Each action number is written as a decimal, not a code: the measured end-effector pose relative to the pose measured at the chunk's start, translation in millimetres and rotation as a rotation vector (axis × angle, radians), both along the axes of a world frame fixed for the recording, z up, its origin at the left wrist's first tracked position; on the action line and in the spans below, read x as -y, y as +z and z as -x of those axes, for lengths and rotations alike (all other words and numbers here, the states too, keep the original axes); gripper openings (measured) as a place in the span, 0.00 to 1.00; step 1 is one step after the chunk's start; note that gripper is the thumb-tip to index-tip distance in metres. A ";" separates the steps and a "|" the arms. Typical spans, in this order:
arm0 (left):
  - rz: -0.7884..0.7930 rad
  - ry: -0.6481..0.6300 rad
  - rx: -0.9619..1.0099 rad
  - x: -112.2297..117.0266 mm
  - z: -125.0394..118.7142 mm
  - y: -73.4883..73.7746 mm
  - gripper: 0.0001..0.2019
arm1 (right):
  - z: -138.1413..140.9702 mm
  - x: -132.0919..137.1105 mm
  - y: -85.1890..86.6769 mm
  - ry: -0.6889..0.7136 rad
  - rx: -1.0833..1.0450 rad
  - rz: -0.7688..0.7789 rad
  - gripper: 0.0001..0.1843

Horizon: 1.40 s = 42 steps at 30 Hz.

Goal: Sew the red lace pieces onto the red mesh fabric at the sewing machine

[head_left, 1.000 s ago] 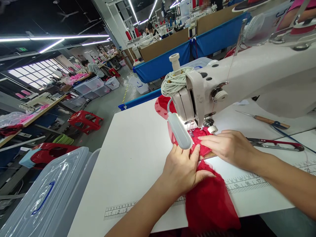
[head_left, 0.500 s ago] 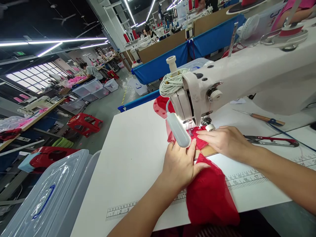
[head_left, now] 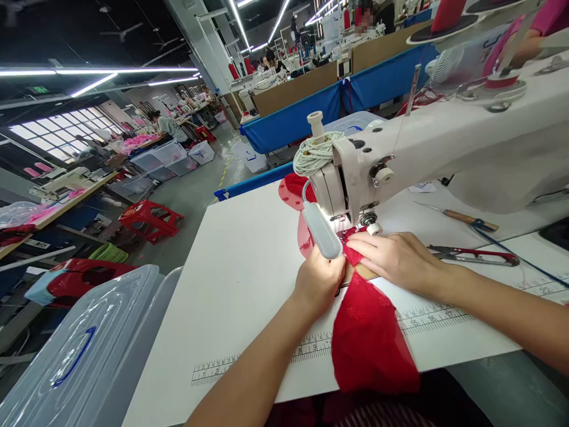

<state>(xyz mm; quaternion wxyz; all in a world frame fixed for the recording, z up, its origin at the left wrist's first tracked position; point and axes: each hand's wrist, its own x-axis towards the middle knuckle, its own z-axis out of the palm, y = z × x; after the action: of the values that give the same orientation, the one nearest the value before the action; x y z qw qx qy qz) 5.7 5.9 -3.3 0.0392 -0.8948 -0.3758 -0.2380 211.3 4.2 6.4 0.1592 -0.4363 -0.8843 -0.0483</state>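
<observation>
A white sewing machine (head_left: pixel 427 136) stands over the table, and red lace fabric (head_left: pixel 352 254) lies beneath its needle area. My left hand (head_left: pixel 319 281) is closed at the fabric's left edge, thumb pressed against the fingers; a small grey lamp (head_left: pixel 323 231) hides its fingertips. Flat on the fabric, just right of the needle, rests my right hand (head_left: pixel 395 258) with its fingers stretched out. A sheer red fabric panel (head_left: pixel 371 338) hangs from the work toward me and over the table's front edge. More red fabric (head_left: pixel 293 191) lies behind the machine head.
Thread snips (head_left: pixel 473 255) and a wooden-handled awl (head_left: pixel 471 218) lie right of my right hand. A printed ruler scale (head_left: pixel 213 372) runs along the white table (head_left: pixel 240 284). Lidded plastic bins (head_left: pixel 84 344) stand at the left, with red stools (head_left: pixel 151 220) beyond.
My left hand has closed from a spread pose, its thumb drawing in to the fingers. My right hand has shifted slightly left over the fabric. The view has turned a little.
</observation>
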 end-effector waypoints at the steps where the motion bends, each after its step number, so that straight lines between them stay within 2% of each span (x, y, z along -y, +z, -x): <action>1: 0.029 -0.020 0.048 -0.8 -0.3 0.3 0.14 | 1.9 0.1 -0.8 0.020 -0.026 0.024 0.12; 4: 0.129 -0.077 0.208 -4.9 -0.8 1.9 0.11 | 6.6 -1.9 -7.7 0.052 -0.173 0.071 0.11; 9: 0.289 -0.081 0.351 -14.1 0.7 -0.7 0.09 | 8.8 -8.1 -17.7 -0.034 -0.451 0.139 0.15; 12: 0.312 -0.126 0.392 -17.1 -0.8 -3.4 0.09 | 8.7 -9.1 -16.8 -0.046 -0.494 0.167 0.16; 15: 0.336 -0.070 0.412 -16.9 -3.2 -4.2 0.04 | 9.0 -7.2 -15.1 -0.007 -0.478 0.166 0.17; 18: 0.340 -0.041 0.409 -14.9 -3.7 -3.5 0.07 | 8.5 -3.8 -15.4 0.024 -0.449 0.098 0.15; 22: 0.311 -0.054 0.405 -12.4 -3.0 -2.6 0.08 | 4.7 -0.1 -17.7 -0.042 -0.381 -0.096 0.09; 27: 0.258 -0.077 0.401 -10.0 -4.0 -2.3 0.08 | -0.5 0.8 -18.9 -0.050 -0.276 -0.220 0.12; 31: 0.175 -0.084 0.306 -8.4 -3.9 -2.8 0.11 | -1.9 1.9 -16.6 -0.016 -0.234 -0.244 0.17; 34: -0.006 -0.085 0.114 -6.4 -2.6 -3.6 0.15 | -2.4 3.6 -13.3 0.005 -0.168 -0.189 0.19; 36: -0.065 -0.069 -0.017 -2.9 -1.6 -2.4 0.17 | -2.7 4.9 -11.1 0.006 -0.115 -0.154 0.18; 39: 0.036 -0.015 -0.140 6.3 -1.1 3.7 0.15 | -3.8 6.1 -8.8 -0.007 -0.080 -0.127 0.16; 42: 0.136 -0.021 -0.165 17.0 -2.6 12.7 0.14 | -5.4 5.5 -8.1 -0.004 -0.071 -0.094 0.15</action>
<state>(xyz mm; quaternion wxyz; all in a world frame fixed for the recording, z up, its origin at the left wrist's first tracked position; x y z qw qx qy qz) 8.3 -11.1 9.4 0.0066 -0.9159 -0.3772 -0.1375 216.7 -1.3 -1.7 0.2109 -0.4315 -0.8739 -0.0747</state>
